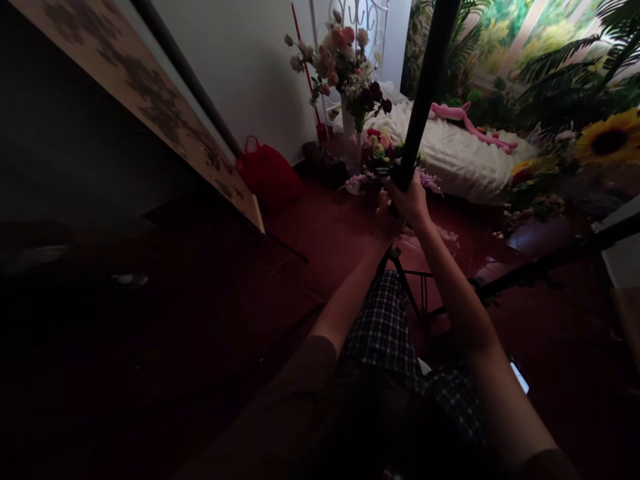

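Note:
A thick black pole (425, 87) of what looks like a light stand rises in front of me, leaning up to the right. My right hand (413, 202) is closed around it at its lower end, by a dark collar. Just below and to the left, my left hand (386, 212) also grips the stand, with its fingers partly hidden in shadow. Thin black stand legs (407, 287) spread over the floor in front of my checked trousers.
A cream-draped bed (465, 163) with a pink plush toy (463, 120) lies ahead, beside vases of artificial flowers (345, 60). A red bag (267, 175) and a tilted painted panel (165, 100) are left. Another black pole (560, 257) crosses the right side.

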The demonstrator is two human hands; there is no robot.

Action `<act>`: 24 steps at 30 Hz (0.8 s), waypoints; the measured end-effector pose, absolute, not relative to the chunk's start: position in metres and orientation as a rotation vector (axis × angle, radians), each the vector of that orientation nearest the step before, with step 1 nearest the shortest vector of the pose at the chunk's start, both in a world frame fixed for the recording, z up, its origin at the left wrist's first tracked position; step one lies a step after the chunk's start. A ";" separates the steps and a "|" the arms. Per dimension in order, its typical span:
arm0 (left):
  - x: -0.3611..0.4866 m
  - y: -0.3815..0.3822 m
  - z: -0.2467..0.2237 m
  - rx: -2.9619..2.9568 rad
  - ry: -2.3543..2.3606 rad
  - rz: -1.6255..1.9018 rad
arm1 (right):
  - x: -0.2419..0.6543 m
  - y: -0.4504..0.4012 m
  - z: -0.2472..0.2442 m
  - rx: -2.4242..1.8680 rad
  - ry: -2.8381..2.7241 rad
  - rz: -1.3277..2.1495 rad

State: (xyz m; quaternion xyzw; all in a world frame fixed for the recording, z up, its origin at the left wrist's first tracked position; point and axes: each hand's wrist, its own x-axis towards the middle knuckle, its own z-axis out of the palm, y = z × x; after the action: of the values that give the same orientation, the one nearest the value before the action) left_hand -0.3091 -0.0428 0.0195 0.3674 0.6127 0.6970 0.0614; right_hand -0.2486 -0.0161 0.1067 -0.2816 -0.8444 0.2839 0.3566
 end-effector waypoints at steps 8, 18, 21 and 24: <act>-0.302 -0.049 0.014 1.085 1.884 2.176 | -0.172 -0.029 0.119 -0.592 -2.432 0.902; -0.294 -0.056 0.020 1.035 1.903 2.173 | -0.174 -0.022 0.064 -0.990 -1.986 1.372; -0.293 -0.057 0.022 1.049 1.906 2.171 | -0.178 -0.026 0.060 -1.096 -1.835 1.432; -0.292 -0.058 0.023 1.050 1.930 2.188 | -0.171 -0.035 0.058 -1.028 -1.920 1.194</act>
State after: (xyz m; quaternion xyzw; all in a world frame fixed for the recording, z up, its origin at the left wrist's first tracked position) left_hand -0.2920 -0.0577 0.0228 0.3385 0.6222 0.7055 0.0206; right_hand -0.1705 -0.0351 0.0580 -0.3918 -0.7315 0.4548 0.3233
